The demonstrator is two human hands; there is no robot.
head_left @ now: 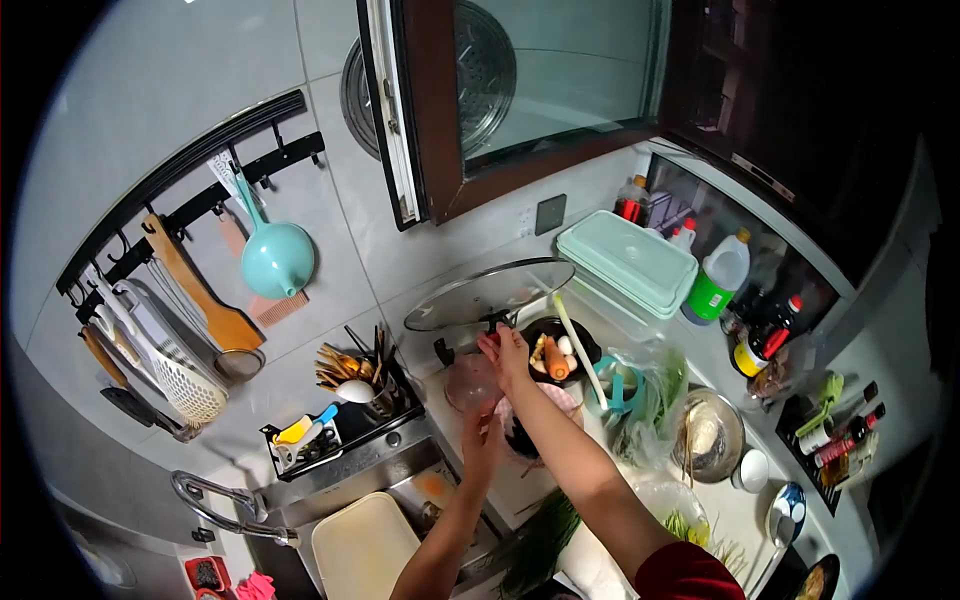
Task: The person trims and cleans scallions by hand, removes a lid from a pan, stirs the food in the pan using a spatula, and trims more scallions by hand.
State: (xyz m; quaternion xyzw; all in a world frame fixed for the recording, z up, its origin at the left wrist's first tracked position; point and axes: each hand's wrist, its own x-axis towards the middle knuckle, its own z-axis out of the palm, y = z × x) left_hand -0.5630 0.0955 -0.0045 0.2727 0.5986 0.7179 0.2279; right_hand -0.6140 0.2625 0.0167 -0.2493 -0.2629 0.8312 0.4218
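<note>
Both my hands are at a clear, pinkish round container (470, 383) by the wall. My left hand (482, 440) is closed at its lower edge. My right hand (507, 355) reaches across to its upper edge, fingers closed, just below the black knob of a tilted glass lid (460, 300). How firmly each hand grips is hard to make out. Right of my right hand sits a dark bowl (590, 345) with a carrot (556, 360) and pale pieces. A pink-checked bowl (560, 398) with dark contents is partly hidden under my right forearm.
The sink (300, 510) with a cream cutting board (365, 550) lies at the lower left, below a utensil rack (385, 400). Bagged greens (650, 405), a metal bowl (725, 440) and a pale green lidded box (628, 262) stand to the right. An open window (430, 180) juts out above.
</note>
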